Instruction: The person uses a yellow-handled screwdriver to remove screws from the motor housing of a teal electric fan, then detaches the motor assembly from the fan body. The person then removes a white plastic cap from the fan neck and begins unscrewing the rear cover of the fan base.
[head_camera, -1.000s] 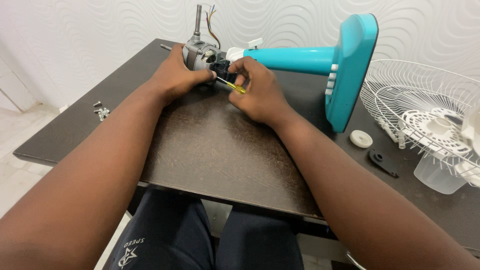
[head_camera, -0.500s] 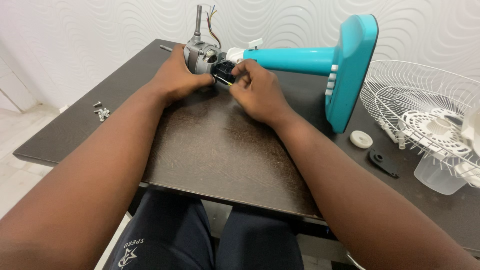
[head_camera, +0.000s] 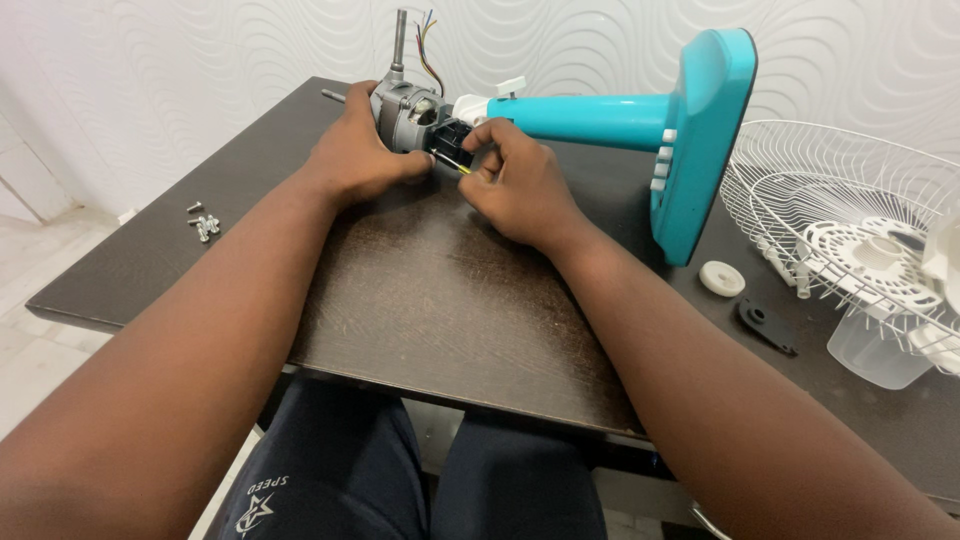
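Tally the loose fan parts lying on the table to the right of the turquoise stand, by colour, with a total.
White: 2, the wire fan guard and the small round cap
Black: 1, the flat black piece
Clear: 1, the clear plastic part under the guard's edge
Total: 4

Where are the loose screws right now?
The screws lie in a small cluster on the dark table near its left edge, well left of the left hand and the fan motor it holds.
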